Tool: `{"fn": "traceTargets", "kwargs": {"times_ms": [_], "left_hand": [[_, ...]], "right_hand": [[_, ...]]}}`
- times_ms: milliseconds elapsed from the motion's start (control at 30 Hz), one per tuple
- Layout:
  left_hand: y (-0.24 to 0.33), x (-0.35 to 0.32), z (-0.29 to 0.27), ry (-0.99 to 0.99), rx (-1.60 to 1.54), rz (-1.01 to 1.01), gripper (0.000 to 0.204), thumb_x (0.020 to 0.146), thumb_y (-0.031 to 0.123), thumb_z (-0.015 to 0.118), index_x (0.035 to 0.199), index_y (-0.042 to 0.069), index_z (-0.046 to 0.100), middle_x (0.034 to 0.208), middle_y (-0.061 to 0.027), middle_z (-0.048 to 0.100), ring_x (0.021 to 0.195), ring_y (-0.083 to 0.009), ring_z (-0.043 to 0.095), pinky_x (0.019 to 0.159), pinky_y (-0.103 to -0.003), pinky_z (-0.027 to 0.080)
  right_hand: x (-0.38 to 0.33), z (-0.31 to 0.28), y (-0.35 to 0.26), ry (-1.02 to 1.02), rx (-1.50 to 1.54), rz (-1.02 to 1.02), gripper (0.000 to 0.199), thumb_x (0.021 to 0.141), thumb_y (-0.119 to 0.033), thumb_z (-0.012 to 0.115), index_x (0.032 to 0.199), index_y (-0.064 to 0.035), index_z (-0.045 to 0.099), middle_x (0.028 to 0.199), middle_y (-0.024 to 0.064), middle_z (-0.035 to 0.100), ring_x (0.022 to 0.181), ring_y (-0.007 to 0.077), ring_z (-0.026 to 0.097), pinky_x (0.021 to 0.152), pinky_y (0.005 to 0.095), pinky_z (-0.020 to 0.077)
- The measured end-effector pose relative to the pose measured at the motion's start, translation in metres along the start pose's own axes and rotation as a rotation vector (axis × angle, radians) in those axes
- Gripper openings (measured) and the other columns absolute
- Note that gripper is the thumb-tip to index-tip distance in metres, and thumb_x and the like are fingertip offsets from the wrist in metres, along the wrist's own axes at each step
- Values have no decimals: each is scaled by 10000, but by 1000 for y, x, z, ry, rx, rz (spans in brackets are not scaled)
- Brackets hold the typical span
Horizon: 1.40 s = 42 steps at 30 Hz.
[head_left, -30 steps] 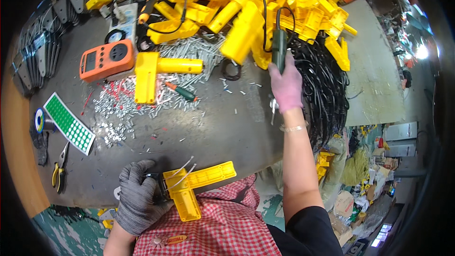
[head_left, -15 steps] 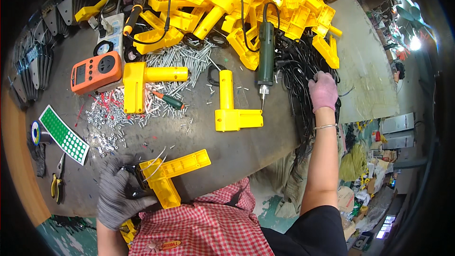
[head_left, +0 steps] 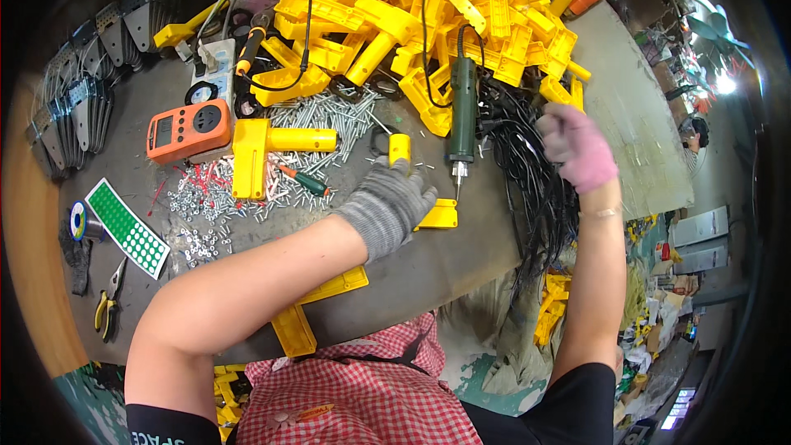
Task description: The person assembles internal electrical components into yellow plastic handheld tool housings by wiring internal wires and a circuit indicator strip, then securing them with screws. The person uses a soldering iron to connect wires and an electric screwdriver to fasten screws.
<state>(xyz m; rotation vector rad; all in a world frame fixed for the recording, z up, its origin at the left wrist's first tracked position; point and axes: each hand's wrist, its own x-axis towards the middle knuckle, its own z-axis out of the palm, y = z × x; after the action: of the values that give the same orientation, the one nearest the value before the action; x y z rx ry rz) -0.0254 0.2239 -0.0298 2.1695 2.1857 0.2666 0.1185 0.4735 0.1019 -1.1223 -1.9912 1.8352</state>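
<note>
My left hand [head_left: 390, 202], in a grey striped glove, lies across a yellow T-shaped plastic housing [head_left: 437, 214] in the middle of the table. Its fingers curve over the piece and hide the centre. At the right, my right hand [head_left: 581, 148], in a pink and grey glove, is raised beside a bundle of black cables [head_left: 531, 173]. Its fingers are curled, and whatever they hold is hidden. Under my left forearm, an open yellow housing half [head_left: 295, 331] rests at the near table edge, partly covered.
A green electric screwdriver [head_left: 464, 107] hangs just beyond the housing. Yellow housings [head_left: 395, 16] are heaped at the back. Loose screws [head_left: 338, 119], an orange meter [head_left: 188, 130], another T-shaped housing [head_left: 250, 161], a green-handled screwdriver [head_left: 306, 181], a sticker sheet [head_left: 128, 228] and pliers [head_left: 109, 301] occupy the left.
My left hand has let go of the open housing half at the near edge and reached across to the middle housing. My right hand has lifted slightly from the cables, its fingers curling.
</note>
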Motion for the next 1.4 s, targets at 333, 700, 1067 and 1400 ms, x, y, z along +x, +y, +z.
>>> {"fn": "traceTargets", "kwargs": {"times_ms": [333,700,1067,1400], "left_hand": [[-61,-10,-9,248,231,-115,256,900,236,575,1113,195,710,1263,-81,646,1188,-311,560,986,-510,415],[-42,-176,-53,475,-129,-340,383,757,159,783,1128,103,706,1207,-137,653,1147,-330,581,966,-437,466],[24,-261,4,373,-302,-615,574,747,327,821,1207,41,635,1132,-149,650,1028,-338,616,940,-459,449],[-7,-257,-21,326,-478,-566,451,772,363,811,1109,89,692,1110,-122,668,962,-333,642,857,-434,484]], "right_hand": [[-80,71,160,110,74,-171,212,956,-144,607,1117,-8,627,1164,138,581,1051,297,601,907,386,490],[-145,162,154,-573,-1080,-963,259,717,-165,685,976,-173,673,1181,53,625,1122,301,539,990,428,428],[-70,232,36,-740,-251,-150,143,966,-155,591,927,-36,657,737,100,669,568,229,658,546,310,522],[-34,278,73,-918,-129,403,96,956,-40,550,1036,-7,591,800,42,645,666,144,612,610,306,497]]}}
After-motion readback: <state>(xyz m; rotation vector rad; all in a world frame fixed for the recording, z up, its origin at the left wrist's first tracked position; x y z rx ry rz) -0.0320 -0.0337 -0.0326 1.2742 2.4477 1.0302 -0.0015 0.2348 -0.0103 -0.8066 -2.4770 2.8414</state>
